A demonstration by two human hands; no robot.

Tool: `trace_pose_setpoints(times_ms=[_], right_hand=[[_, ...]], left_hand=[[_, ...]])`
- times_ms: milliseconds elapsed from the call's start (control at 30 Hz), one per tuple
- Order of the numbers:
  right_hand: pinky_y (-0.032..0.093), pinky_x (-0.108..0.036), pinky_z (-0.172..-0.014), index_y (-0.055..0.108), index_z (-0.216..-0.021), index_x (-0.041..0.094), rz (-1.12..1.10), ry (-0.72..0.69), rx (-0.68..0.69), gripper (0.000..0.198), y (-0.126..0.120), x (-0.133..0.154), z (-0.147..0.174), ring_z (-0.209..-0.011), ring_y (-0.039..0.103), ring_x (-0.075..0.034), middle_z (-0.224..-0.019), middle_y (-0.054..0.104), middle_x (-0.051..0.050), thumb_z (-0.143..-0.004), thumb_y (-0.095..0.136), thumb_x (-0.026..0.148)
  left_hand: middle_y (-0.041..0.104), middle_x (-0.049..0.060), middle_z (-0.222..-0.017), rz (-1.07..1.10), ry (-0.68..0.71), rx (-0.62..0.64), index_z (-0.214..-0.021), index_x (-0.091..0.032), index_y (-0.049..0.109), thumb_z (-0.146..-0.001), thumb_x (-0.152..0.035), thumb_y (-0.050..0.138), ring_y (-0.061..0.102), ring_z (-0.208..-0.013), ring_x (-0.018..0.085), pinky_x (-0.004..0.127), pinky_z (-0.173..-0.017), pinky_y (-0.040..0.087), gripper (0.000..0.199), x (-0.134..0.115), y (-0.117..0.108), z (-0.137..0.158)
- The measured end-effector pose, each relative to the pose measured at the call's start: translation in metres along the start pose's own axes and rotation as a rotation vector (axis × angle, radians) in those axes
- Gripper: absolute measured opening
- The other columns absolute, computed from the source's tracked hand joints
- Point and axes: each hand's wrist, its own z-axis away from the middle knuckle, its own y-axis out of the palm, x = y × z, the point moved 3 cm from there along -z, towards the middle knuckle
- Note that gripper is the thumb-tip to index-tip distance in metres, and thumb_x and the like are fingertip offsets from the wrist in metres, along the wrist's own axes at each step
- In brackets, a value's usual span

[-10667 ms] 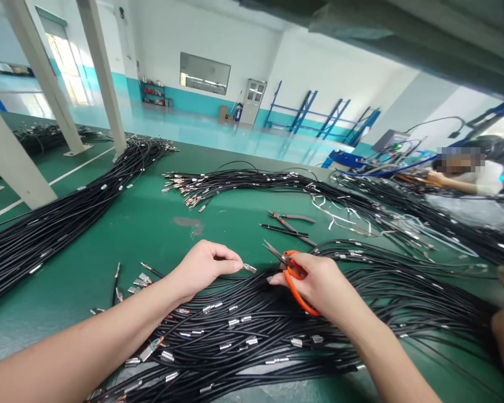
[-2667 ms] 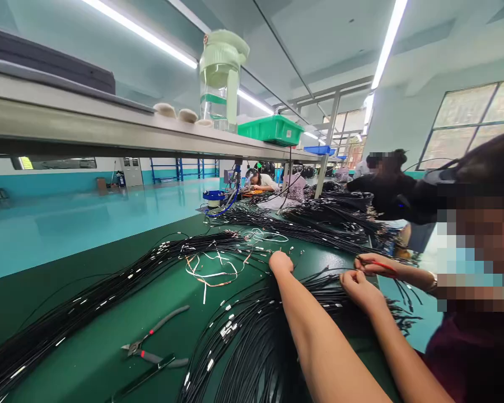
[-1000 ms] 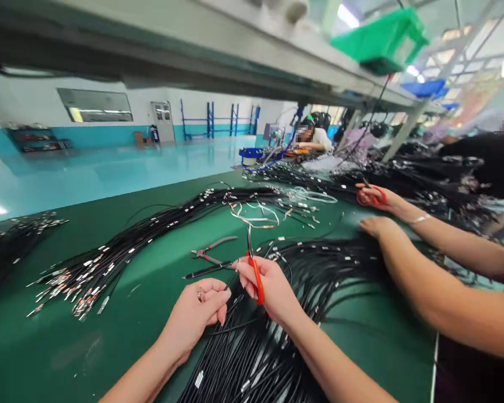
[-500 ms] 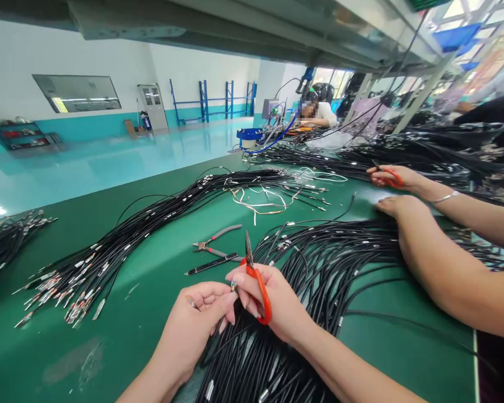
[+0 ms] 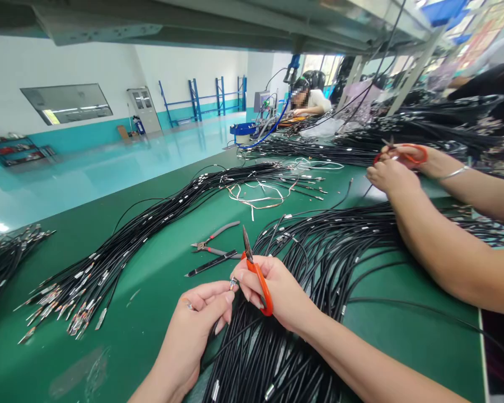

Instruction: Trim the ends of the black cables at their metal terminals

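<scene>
My left hand [image 5: 197, 324] is closed in a pinch on a black cable, near its stripped end [image 5: 233, 285] with small coloured wires. Against that same end press the thumb and fingertips of my right hand [image 5: 279, 288]. Hooked in my right hand is a pair of red-handled scissors [image 5: 267, 296], its dark blades pointing up and away from the cable end. Below and right of both hands spreads a thick bundle of black cables [image 5: 273, 358] with silvery tips and white labels. My fingers partly cover the held end.
Grey-and-red cutting pliers [image 5: 210, 239] and black tweezers [image 5: 212, 263] lie beyond my hands on the green table [image 5: 151, 302]. Another cable bundle [image 5: 151, 224] stretches leftward, beside white ties [image 5: 260, 200]. At right, a co-worker's hands [image 5: 397, 168] hold red-handled scissors. A shelf [image 5: 218, 28] hangs overhead.
The co-worker's hands have come together, the nearer one lifting off the cables. My hands keep their pinch at the cable end with little movement. The view has shifted slightly.
</scene>
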Motion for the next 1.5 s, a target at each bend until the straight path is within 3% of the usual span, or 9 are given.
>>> trace_pose_setpoints(times_ms=[133,433,633,733,967,1167,1500], right_hand=[[0.025,-0.013,-0.031,0.055,-0.062,0.014,-0.036,0.02,0.008,0.014,0.0,-0.002,0.0,-0.032,0.035,-0.003,-0.04,0.047,0.007,-0.072,0.059,0.023],[0.019,-0.015,-0.032,0.047,-0.047,0.014,-0.188,0.078,0.055,0.03,0.005,-0.005,0.002,-0.03,0.026,-0.002,-0.033,0.039,0.007,-0.074,0.054,0.026],[0.02,-0.014,-0.03,0.051,-0.056,0.014,-0.114,0.069,0.01,0.019,0.004,0.001,0.004,-0.029,0.03,-0.002,-0.038,0.045,0.006,-0.073,0.054,0.022],[0.024,-0.014,-0.03,0.053,-0.06,0.014,-0.039,0.05,-0.025,0.013,0.004,0.004,0.006,-0.031,0.037,-0.003,-0.042,0.05,0.006,-0.07,0.058,0.021],[0.019,-0.016,-0.031,0.045,-0.047,0.015,-0.191,0.11,-0.028,0.028,0.007,0.003,0.009,-0.029,0.028,-0.002,-0.034,0.041,0.007,-0.071,0.057,0.023],[0.017,-0.017,-0.031,0.044,-0.046,0.015,-0.296,0.128,-0.001,0.03,0.01,0.003,0.012,-0.029,0.026,-0.002,-0.032,0.038,0.007,-0.071,0.056,0.024],[0.018,-0.016,-0.03,0.045,-0.049,0.015,-0.272,0.106,-0.016,0.024,0.012,0.009,0.016,-0.028,0.027,-0.002,-0.034,0.041,0.007,-0.071,0.055,0.021]], left_hand=[[0.052,-0.001,-0.053,-0.046,0.04,0.004,-0.087,-0.01,0.068,-0.07,-0.028,0.065,0.033,-0.048,0.006,0.02,-0.048,0.025,0.025,-0.003,0.0,0.001],[0.054,-0.001,-0.054,-0.104,0.113,0.001,-0.084,-0.013,0.07,-0.07,-0.028,0.065,0.034,-0.049,0.007,0.02,-0.048,0.027,0.02,-0.004,-0.001,0.001],[0.064,0.002,-0.067,-0.132,0.155,-0.059,-0.08,-0.016,0.069,-0.068,-0.026,0.067,0.046,-0.055,0.007,0.018,-0.054,0.038,0.016,-0.005,-0.002,0.001],[0.065,0.002,-0.073,-0.146,0.191,-0.096,-0.088,-0.017,0.066,-0.068,-0.025,0.067,0.054,-0.064,0.01,0.018,-0.06,0.043,0.021,-0.004,-0.004,0.002],[0.067,0.003,-0.092,-0.532,0.561,-0.103,-0.092,-0.023,0.067,-0.077,-0.022,0.057,0.06,-0.083,0.016,0.022,-0.072,0.047,0.018,-0.013,-0.001,0.012],[0.068,0.005,-0.093,-0.687,0.856,-0.064,-0.096,-0.024,0.067,-0.077,-0.009,0.054,0.062,-0.08,0.017,0.023,-0.072,0.048,0.027,-0.017,0.002,0.02],[0.068,0.003,-0.085,-0.644,1.006,-0.09,-0.088,-0.023,0.068,-0.074,-0.003,0.054,0.062,-0.079,0.016,0.025,-0.075,0.048,0.029,-0.015,-0.003,0.022]])
